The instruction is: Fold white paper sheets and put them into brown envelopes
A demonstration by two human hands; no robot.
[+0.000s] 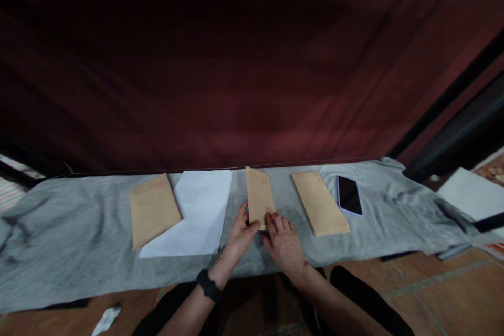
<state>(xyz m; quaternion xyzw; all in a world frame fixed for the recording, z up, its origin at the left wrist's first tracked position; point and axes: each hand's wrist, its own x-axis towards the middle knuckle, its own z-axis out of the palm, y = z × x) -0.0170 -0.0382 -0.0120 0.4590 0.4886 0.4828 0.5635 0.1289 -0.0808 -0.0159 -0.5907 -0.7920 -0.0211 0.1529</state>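
Observation:
A narrow brown paper envelope [260,194] stands between my hands at the middle of the cloth-covered surface. My left hand [241,231] grips its lower left edge, thumb on the front and fingers behind. My right hand [284,239] rests on its lower right corner with the fingers bent and pressed together on the paper. To the right lies a stack of similar brown envelopes [321,203]. On the left, white paper sheets [200,215] lie partly under a wider brown envelope pile [153,210].
A phone [349,196] with a dark screen lies right of the envelope stack. Grey cloth [394,210] covers the long surface, and a dark red curtain [252,89] hangs behind it. A white crumpled scrap [106,320] is on the tiled floor [444,289].

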